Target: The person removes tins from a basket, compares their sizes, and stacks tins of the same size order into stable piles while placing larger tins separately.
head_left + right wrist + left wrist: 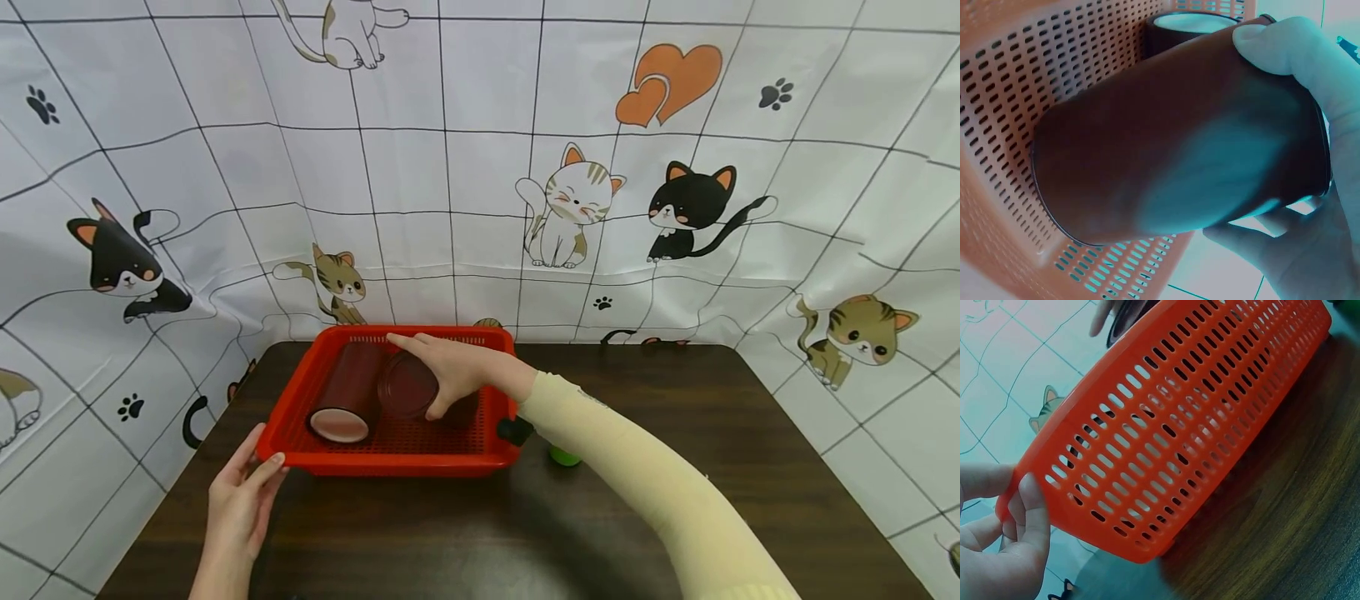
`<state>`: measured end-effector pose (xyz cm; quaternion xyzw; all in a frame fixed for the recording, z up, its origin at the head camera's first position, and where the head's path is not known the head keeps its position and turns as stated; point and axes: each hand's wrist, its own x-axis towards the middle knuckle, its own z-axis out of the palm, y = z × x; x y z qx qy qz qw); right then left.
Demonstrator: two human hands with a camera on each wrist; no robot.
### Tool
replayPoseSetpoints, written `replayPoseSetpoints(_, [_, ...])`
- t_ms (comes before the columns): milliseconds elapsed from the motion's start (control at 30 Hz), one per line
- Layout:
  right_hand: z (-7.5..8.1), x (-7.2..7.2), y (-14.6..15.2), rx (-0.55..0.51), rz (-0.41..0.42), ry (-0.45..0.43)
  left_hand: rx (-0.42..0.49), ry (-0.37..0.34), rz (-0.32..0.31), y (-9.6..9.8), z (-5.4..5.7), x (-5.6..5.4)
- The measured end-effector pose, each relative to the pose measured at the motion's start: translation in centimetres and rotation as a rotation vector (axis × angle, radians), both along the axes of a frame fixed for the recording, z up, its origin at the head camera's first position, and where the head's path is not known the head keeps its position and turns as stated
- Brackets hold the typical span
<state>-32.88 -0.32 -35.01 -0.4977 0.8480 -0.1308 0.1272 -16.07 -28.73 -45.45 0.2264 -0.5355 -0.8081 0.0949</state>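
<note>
A person's right hand (453, 371), at the center of the head view, grips a dark red canister (408, 385) by one end, thumb on one side and fingers on the other, inside a red basket (360, 460). The left hand (238, 500), lower left of the frame, pinches the basket's near-left corner between thumb and fingers. A second canister (347, 387) lies on its side in the left half of the basket, its pale end toward the bottom of the frame; in the right wrist view only part of it shows behind the held one. The right hand covers part of the held canister in the head view, and whether that canister touches the basket floor cannot be told. Right of the basket on the brown table (450, 542), a green object (565, 457) is mostly hidden by the pale yellow sleeve (630, 458); a black item (515, 430) beside the wrist is hard to identify. Cat-print sheeting (480, 175) rises behind, its upper figure cut off by the frame.
</note>
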Motion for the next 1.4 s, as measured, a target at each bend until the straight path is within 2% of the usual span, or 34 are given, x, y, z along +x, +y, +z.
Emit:
replayPoseSetpoints(333, [0.1,0.4,0.7,-0.031,0.002,0.008,0.005,-0.021,-0.008,-0.1,-0.2,0.0])
replayPoseSetpoints(533, [0.2,0.4,1.5,-0.056,-0.03,0.009,0.004,-0.026,-0.01,0.0,-0.2,0.0])
replayPoseSetpoints(867, [1.7,0.7,3.1,-0.136,-0.067,0.001,0.001,-0.031,-0.005,0.1,-0.2,-0.1])
replayPoseSetpoints(1100, [2.6,1.3,3.5,-0.075,-0.05,0.02,0.003,0.035,-0.024,0.0,-0.2,0.0])
replayPoseSetpoints(1233, [3.0,1.4,3.6,-0.044,-0.045,0.035,0.011,0.015,-0.011,-0.1,-0.2,0.0])
replayPoseSetpoints(1400, [3.8,1.3,4.3,-0.033,-0.077,0.047,0.017,0.009,-0.009,-0.1,-0.2,0.0])
